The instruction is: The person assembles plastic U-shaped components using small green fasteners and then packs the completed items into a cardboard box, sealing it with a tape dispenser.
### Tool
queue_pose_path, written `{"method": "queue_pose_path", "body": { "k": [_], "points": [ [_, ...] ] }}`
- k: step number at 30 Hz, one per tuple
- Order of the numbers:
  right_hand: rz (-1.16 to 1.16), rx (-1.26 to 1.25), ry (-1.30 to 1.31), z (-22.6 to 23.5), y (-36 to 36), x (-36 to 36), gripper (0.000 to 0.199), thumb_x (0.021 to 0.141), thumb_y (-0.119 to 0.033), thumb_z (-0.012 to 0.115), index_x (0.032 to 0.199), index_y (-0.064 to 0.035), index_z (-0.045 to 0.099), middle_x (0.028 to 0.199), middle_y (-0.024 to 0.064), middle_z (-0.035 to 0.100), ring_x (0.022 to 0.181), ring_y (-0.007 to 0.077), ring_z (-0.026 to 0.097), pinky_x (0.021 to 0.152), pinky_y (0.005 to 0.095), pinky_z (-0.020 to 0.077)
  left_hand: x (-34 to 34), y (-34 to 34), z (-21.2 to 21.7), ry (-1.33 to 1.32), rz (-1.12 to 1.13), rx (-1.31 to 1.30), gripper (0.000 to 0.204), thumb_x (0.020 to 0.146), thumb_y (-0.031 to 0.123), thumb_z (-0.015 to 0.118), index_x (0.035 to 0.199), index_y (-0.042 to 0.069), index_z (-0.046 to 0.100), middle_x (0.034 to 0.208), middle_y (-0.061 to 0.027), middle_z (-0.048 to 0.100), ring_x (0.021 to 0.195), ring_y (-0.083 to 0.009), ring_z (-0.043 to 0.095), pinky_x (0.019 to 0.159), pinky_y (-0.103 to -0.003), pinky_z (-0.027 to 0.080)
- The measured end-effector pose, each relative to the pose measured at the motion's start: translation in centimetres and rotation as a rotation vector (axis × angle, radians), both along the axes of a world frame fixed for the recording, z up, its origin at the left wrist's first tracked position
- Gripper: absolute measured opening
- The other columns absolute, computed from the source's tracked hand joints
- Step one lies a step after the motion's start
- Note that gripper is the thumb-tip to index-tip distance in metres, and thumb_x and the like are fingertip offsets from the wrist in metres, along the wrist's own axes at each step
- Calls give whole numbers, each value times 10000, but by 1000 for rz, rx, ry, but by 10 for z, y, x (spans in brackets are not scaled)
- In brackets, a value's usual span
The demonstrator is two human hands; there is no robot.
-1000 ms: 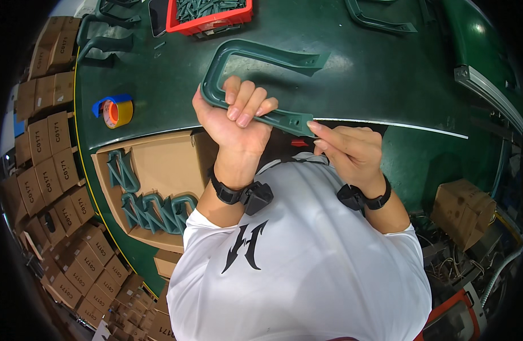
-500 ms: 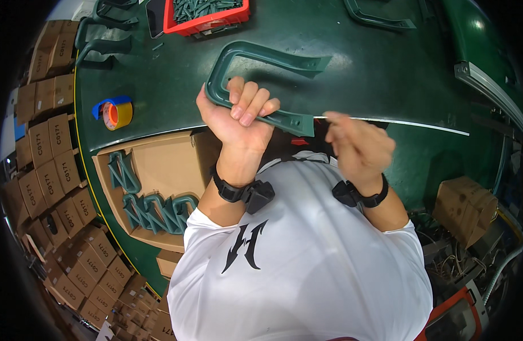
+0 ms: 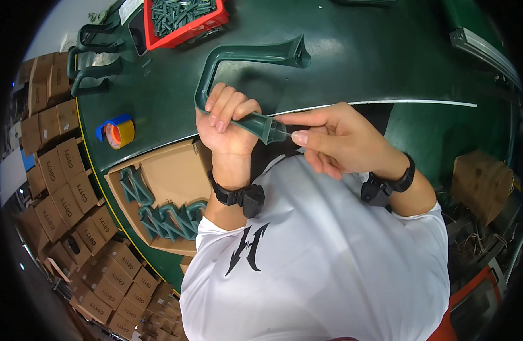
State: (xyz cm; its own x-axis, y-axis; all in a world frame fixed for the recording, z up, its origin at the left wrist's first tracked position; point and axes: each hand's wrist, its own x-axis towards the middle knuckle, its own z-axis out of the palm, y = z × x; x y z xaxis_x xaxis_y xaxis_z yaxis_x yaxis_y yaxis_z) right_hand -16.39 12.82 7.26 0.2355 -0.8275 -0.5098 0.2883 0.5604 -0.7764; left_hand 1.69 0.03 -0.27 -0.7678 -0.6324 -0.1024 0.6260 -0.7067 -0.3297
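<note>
A dark green U-shaped plastic part (image 3: 247, 53) is tilted over the near edge of the table. My left hand (image 3: 227, 122) is wrapped round its lower arm. The flared end of that arm points toward my right hand (image 3: 346, 139). Between my right thumb and index finger is a thin, pale sliver (image 3: 290, 134), its tip at the opening of the flared end. Its kind is too small to make out. The part's upper arm ends in another flared, hollow opening, facing right.
An open cardboard box (image 3: 182, 170) with several green U-shaped parts stands below the table edge. On the table are a yellow-and-blue tape roll (image 3: 122, 134), a red bin (image 3: 184, 35) of small green pieces, and more green parts (image 3: 99, 69). Stacked cartons (image 3: 73, 193) line the left.
My right hand has come in to the part's lower end, its thumb and finger now at the opening. The part has turned in my left hand, its upper opening now facing more toward me.
</note>
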Motion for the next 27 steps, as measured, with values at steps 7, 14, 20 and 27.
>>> {"method": "queue_pose_path", "body": {
  "k": [7,14,20,27],
  "points": [
    [59,45,83,2,-5,-4,382,1010,-148,542,1336,49,585,613,49,637,421,97,548,426,250,437,1,-2,-1,-65,-14,-24,361,991,303,356,679,141,436,521,49,403,460,-79,391,577,-252,295],
    [112,72,125,8,-7,-10,373,1005,-150,544,1320,40,602,614,56,635,432,106,561,432,258,445,0,-3,3,-138,-54,-106,357,980,310,345,679,143,437,519,51,400,457,-80,382,577,-253,294],
    [232,48,180,11,-13,-16,300,996,-143,517,1159,46,683,604,60,618,443,119,570,436,275,441,2,-5,13,-242,-79,-192,393,981,378,335,686,135,423,532,43,406,459,-82,386,582,-260,304],
    [308,43,288,16,-15,-18,351,969,-146,481,689,34,592,573,78,606,429,137,570,427,301,439,0,-5,14,-256,-96,-226,421,983,419,319,694,126,413,540,32,408,465,-89,390,587,-271,314]
  ]
}}
